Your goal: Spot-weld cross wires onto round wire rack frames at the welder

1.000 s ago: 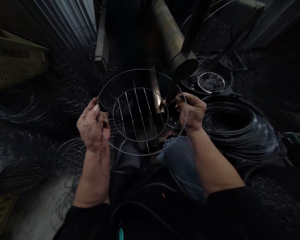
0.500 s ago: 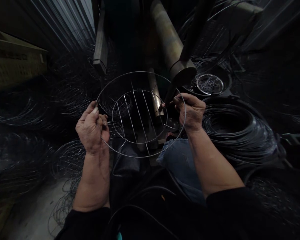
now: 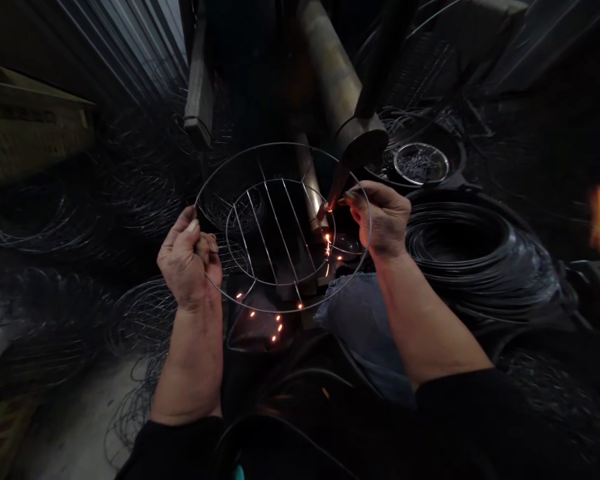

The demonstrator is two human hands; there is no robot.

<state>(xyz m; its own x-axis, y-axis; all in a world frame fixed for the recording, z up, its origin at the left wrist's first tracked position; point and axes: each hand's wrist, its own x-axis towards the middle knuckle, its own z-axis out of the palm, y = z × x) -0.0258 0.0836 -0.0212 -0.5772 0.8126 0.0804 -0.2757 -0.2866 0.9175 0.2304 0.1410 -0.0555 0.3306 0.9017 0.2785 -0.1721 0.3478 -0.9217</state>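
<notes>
Both hands grip round wire rack (image 3: 275, 227), held level under electrode tip (image 3: 330, 200). Left hand (image 3: 187, 263) fingers clenched on left rim; right hand (image 3: 383, 220) pinches right rim. Sparks (image 3: 260, 320) below. Wire coil (image 3: 465, 247) at right.

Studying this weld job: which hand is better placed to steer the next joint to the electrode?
Likely the right hand: it pinches the rack beside the sparking electrode; the left hand holds the far rim.

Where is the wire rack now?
The wire rack is centre frame in the head view, held by its rim between the left hand and right hand, right edge at the welder tip.
</notes>
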